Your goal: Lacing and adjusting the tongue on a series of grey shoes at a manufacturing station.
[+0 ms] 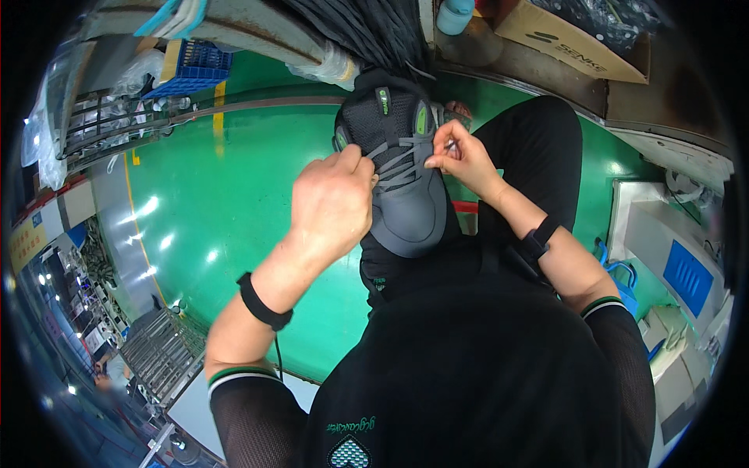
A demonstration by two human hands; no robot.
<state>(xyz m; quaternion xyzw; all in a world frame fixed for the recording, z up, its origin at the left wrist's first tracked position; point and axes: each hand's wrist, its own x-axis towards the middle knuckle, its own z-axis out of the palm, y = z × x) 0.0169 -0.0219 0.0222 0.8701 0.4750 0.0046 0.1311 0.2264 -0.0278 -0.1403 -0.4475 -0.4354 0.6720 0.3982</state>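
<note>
A dark grey sneaker (407,204) with green accents rests on my lap at the upper middle, its toe turned toward me. Grey shoelaces (402,168) criss-cross over its tongue. Against the shoe's left side is my left hand (334,195), its fingers curled closed beside the lacing; what they pinch is hidden by the hand. On the other side, my right hand (466,160) holds thumb and forefinger together beside the upper eyelets, pinching a shoelace; the lace end is too small to see clearly.
Dark cords or laces (367,35) hang in a bundle just beyond the shoe. A cardboard box (573,47) and a light blue container (455,15) stand on the far right bench. At left are a blue crate (191,69) and a metal rack (168,355); green floor (234,179) lies between.
</note>
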